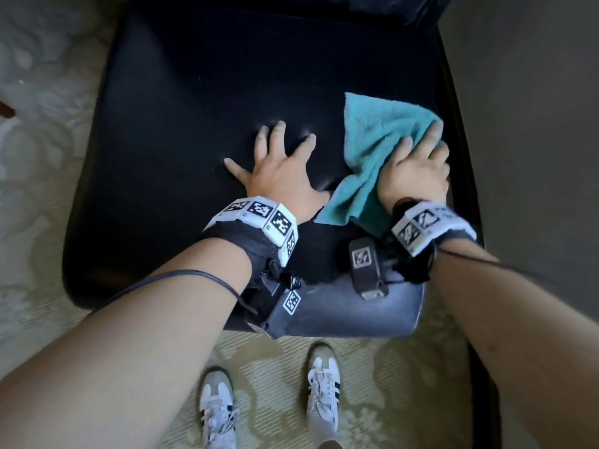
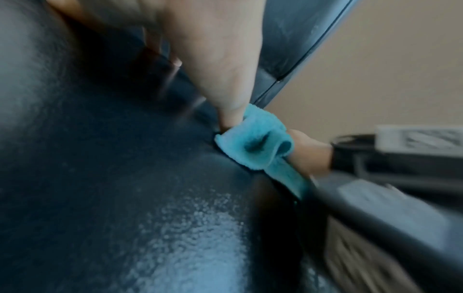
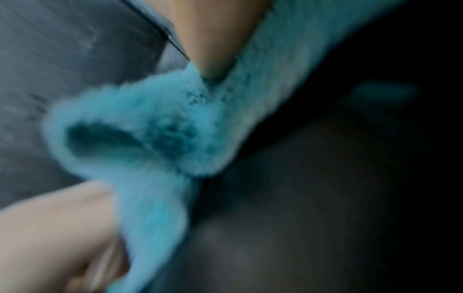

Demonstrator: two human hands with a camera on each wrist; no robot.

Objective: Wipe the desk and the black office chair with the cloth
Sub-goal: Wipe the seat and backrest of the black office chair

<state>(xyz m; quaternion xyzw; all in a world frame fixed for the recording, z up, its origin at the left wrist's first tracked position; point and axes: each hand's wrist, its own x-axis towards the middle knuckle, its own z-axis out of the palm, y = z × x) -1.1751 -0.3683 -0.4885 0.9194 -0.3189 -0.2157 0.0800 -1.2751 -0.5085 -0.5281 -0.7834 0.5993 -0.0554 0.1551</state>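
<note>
The black office chair seat (image 1: 194,108) fills the head view. My left hand (image 1: 278,160) lies flat on its middle with fingers spread, holding nothing. To its right a teal cloth (image 1: 372,147) lies bunched near the seat's right edge. My right hand (image 1: 418,163) bears down on the cloth with its fingers curled over it. In the left wrist view my left thumb (image 2: 225,75) touches a fold of the cloth (image 2: 250,142) on the seat (image 2: 100,178). The right wrist view, blurred, shows my right thumb (image 3: 215,39) dug into the cloth (image 3: 155,128).
The chair's backrest (image 1: 324,4) rises at the far side. A dark frame edge (image 1: 460,140) runs along the seat's right, with a beige wall (image 1: 534,92) beyond. Patterned carpet (image 1: 48,108) surrounds the chair. My shoes (image 1: 324,393) stand just before the seat's front edge.
</note>
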